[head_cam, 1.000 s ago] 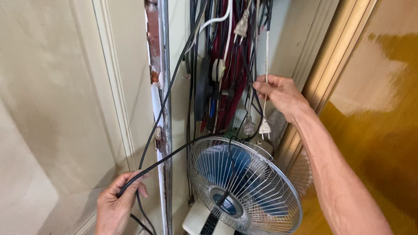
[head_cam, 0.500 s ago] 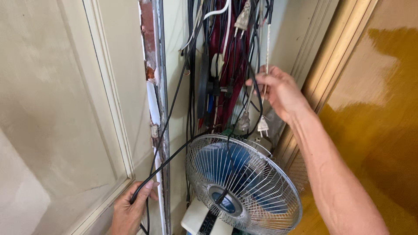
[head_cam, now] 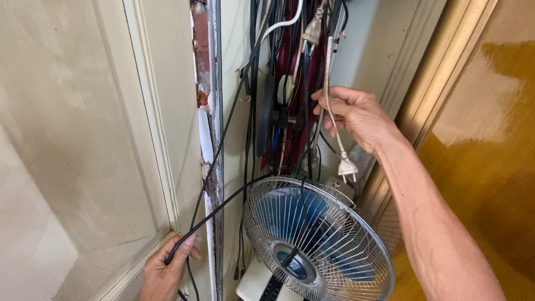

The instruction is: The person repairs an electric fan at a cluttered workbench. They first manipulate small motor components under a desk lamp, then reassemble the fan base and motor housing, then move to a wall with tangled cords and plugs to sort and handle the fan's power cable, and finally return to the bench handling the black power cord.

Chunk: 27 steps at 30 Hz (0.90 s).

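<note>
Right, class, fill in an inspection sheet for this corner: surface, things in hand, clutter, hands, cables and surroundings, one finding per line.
Surface: nothing seen; the fan's white base is cut off by the frame.
Things in hand: white cord ending in a white plug; black cable.
Clutter: electric fan with blue blades behind a wire guard.
Hands: right hand pinches the white cord; left hand grips the black cable low down.
Cables: a tangle of black, red and white leads hangs in the gap.
Surroundings: cream panelled wall, chipped frame edge, glossy wooden door.
</note>
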Tool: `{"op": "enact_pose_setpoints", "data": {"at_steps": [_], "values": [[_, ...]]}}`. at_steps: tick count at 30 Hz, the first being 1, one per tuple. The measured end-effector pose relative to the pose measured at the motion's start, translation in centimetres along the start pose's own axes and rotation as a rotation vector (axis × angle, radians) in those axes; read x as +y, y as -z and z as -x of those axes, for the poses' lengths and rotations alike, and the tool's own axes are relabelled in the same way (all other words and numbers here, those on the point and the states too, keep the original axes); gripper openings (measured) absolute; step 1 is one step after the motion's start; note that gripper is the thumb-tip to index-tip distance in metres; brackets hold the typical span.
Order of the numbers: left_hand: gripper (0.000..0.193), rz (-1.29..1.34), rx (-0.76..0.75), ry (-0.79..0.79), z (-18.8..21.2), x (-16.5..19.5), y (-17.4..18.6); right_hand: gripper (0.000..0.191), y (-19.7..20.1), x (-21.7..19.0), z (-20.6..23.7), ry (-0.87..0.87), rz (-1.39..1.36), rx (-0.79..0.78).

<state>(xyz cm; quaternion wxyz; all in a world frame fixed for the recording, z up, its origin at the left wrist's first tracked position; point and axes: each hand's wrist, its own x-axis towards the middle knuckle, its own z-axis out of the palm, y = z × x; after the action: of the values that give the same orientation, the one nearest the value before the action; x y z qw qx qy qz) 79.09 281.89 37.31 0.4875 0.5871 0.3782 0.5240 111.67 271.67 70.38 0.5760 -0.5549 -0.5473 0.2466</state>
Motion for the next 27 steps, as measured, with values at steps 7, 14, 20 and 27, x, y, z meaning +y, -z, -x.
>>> {"op": "enact_pose_setpoints", "data": {"at_steps": [7,14,20,27], "values": [[0.03,0.009,0.005,-0.011,-1.1,-2.1,0.3,0.007,0.6,-1.0,-0.9,0.03,0.142,0.412],[0.028,0.053,-0.029,-0.193,-2.2,-3.5,0.5,0.019,3.3,-1.6,-1.4,0.29,-0.328,0.304],[0.027,0.036,0.03,-0.147,-2.0,-3.1,0.4,0.016,4.1,-3.0,-1.1,0.367,-0.475,0.055],[0.025,0.02,0.12,-0.027,-2.4,-3.3,0.3,0.016,5.0,-4.8,1.0,0.489,0.534,0.609]]}}
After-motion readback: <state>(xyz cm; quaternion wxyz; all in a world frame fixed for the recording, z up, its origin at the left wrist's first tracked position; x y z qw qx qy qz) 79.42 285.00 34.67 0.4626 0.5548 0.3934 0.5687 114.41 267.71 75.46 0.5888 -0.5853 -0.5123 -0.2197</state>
